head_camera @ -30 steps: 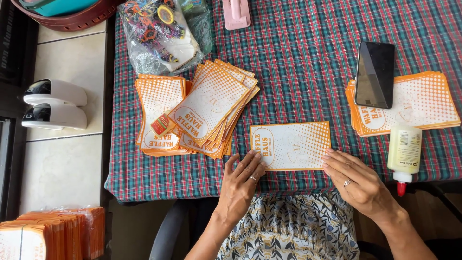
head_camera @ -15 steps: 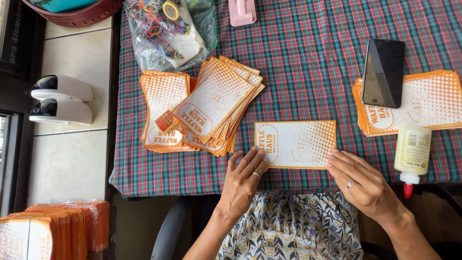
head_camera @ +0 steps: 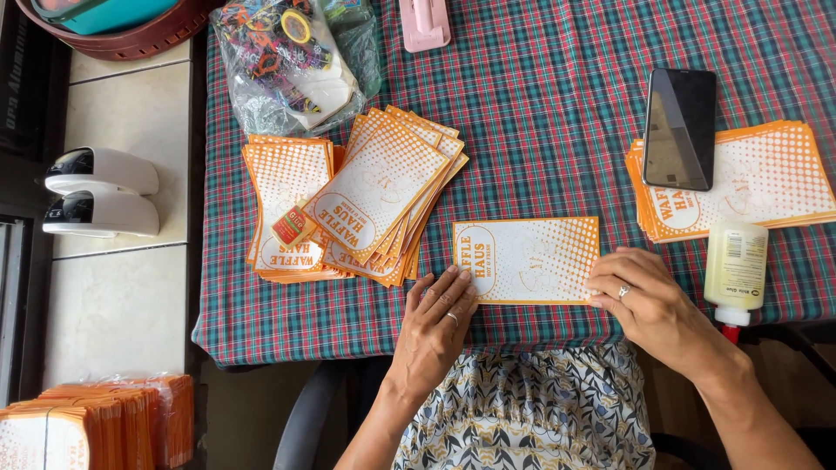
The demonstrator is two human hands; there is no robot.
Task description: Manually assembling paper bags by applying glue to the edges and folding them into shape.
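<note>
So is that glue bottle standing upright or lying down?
Lying down. The glue bottle rests on its side on the checked tablecloth, red cap pointing toward the person, beside the right hand.

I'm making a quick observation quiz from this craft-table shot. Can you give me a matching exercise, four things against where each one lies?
Things:
1. black phone
2. glue bottle
3. single orange-and-white card
4. pink tool

Places:
A. at the table's far edge
B. between the left hand and the right hand
C. on the right-hand card stack
D. lying by the near edge, red cap toward the person

Pairs: 1-C, 2-D, 3-B, 4-A
</note>
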